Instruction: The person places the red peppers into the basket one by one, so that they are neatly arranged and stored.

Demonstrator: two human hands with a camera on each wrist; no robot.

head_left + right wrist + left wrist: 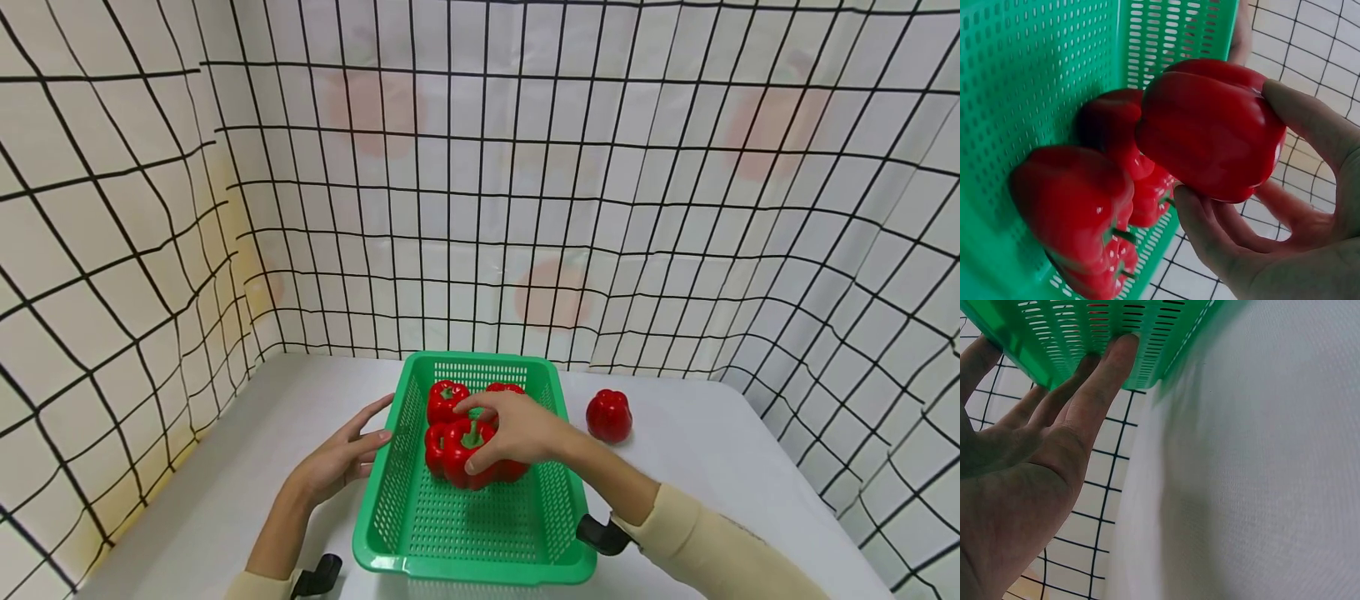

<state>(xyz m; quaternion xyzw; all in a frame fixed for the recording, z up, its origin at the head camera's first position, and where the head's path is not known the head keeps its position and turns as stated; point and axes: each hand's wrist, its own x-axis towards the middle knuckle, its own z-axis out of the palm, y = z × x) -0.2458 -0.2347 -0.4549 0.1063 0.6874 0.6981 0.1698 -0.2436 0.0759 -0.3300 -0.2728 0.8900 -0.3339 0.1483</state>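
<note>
My right hand (521,429) grips a red bell pepper (1210,131) by its sides, thumb on one side and fingers on the other, over the green basket (480,569). Under and beside it, several more red bell peppers (1072,197) with green stems lie in the basket, toward its far half; the hand partly covers them in the head view. On the basket's left side is my left hand (337,462), its fingers extended and touching the slotted outer wall (1154,347). Right of the basket, one red bell pepper (609,417) sits on the table.
The white table (697,492) is enclosed at the back and both sides by a black wire grid (480,200) with pale sheeting behind it. Black wrist straps (603,535) show at both cuffs. The basket's near part shows its bare perforated floor.
</note>
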